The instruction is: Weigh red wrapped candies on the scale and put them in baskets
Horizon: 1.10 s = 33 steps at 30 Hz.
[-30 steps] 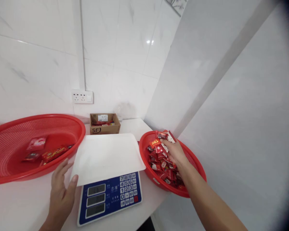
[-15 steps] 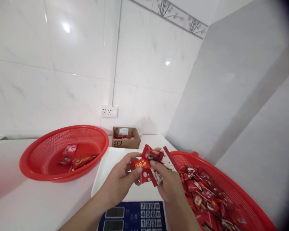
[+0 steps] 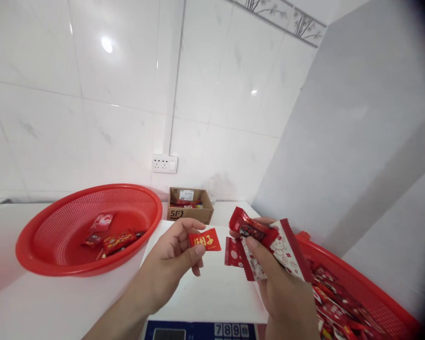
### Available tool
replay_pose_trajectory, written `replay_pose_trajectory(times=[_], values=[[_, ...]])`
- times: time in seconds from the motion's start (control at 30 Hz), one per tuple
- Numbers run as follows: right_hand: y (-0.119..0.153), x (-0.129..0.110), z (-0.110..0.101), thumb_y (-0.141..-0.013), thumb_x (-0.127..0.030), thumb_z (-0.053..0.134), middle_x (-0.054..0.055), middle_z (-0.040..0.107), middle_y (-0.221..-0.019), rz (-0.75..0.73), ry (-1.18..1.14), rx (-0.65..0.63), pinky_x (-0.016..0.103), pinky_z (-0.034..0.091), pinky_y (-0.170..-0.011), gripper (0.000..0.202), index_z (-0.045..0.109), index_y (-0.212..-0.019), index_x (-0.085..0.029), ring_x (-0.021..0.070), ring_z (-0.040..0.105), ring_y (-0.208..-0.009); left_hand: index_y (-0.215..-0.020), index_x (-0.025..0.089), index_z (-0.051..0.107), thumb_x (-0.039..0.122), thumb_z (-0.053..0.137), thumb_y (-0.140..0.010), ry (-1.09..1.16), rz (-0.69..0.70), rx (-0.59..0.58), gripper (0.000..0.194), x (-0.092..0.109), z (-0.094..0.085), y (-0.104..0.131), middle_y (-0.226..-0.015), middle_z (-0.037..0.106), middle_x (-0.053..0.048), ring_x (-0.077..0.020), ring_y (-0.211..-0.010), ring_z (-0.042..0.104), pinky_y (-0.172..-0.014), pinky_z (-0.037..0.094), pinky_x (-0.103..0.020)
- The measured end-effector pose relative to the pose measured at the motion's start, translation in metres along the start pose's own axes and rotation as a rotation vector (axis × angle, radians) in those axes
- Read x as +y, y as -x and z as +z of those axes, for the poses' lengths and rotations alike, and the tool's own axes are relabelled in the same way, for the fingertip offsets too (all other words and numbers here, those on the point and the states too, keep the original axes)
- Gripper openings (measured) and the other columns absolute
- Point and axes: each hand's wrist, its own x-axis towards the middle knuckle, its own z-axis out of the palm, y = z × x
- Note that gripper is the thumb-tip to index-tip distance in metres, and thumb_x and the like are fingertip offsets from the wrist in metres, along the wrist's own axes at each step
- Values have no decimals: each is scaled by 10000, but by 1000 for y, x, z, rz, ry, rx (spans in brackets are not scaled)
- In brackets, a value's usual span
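Between its thumb and fingers, my left hand (image 3: 175, 255) pinches a small red packet with yellow characters (image 3: 206, 240). My right hand (image 3: 274, 274) grips several wrapped packets: a dark red one (image 3: 250, 227) on top, a white one with red edges (image 3: 286, 250) behind, and a small red one (image 3: 233, 252) sticking out to the left. Both hands are apart, above the white top of a scale (image 3: 212, 293). The scale's blue keypad panel (image 3: 201, 329) shows at the bottom edge.
A red basket (image 3: 31, 250) at the left holds a few packets. Another red basket (image 3: 368, 278) at the right is full of red packets. A small cardboard box (image 3: 194, 215) with packets stands near the wall, below a socket (image 3: 165, 164).
My hands have separated. The small red packet with yellow characters has come away from the bunch in my left hand, while my right hand has moved right with the others. The view has shifted slightly.
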Motion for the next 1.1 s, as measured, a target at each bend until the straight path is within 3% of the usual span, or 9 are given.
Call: replay_pose_trajectory(times=[0.1, 0.23, 0.4, 0.6, 0.83, 0.97, 1.1], values=[[-1, 4, 2, -735, -203, 680, 16, 703, -823, -40, -4, -44, 321, 564, -607, 198, 641, -925, -244, 206, 669, -719, -945, 203, 586, 305, 690, -760, 15, -6, 37, 235, 1, 2, 1, -705, 570, 26, -85, -624, 517, -558, 452, -199], [-2, 15, 9, -780, -202, 651, -4, 707, -828, -131, -17, 4, 252, 559, -589, 186, 631, -959, -246, 162, 671, -705, -946, 206, 607, 249, 735, -712, 49, -33, 36, 270, 1, 5, 0, -775, 618, 3, -102, -697, 549, -581, 464, -194], [1, 17, 10, -811, -201, 616, -4, 698, -812, -139, 32, -114, 224, 563, -558, 160, 622, -966, -236, 145, 665, -676, -943, 204, 632, 264, 723, -721, -10, -49, -13, 247, -2, 11, -2, -792, 664, -9, -97, -653, 556, -587, 487, -205], [4, 8, 9, -803, -193, 619, -11, 691, -803, -99, 102, -86, 229, 566, -563, 156, 634, -949, -247, 149, 659, -677, -949, 235, 643, 355, 650, -776, -312, 82, 63, 210, -4, 16, 4, -727, 627, 0, -111, -567, 521, -501, 473, -219], [1, 10, 9, -765, -142, 650, -28, 697, -831, -166, 12, 1, 215, 563, -619, 207, 643, -939, -253, 137, 673, -719, -929, 239, 642, 318, 579, -823, -647, -14, -70, 146, -2, 6, -2, -811, 658, -3, -140, -685, 557, -582, 437, -242], [0, 3, 5, -787, -156, 626, -22, 684, -810, -101, 44, -80, 221, 558, -589, 171, 635, -934, -242, 133, 655, -681, -918, 254, 628, 266, 504, -853, -941, 15, -127, 140, -11, -2, -11, -857, 635, -5, -157, -730, 568, -620, 417, -261], [-1, 1, 2, -791, -168, 613, -8, 675, -804, -60, 52, -146, 242, 558, -582, 157, 620, -934, -236, 143, 643, -664, -894, 242, 653, 237, 466, -858, -1086, 12, -174, 191, -23, -6, -15, -856, 635, -33, -181, -719, 596, -619, 418, -274]])
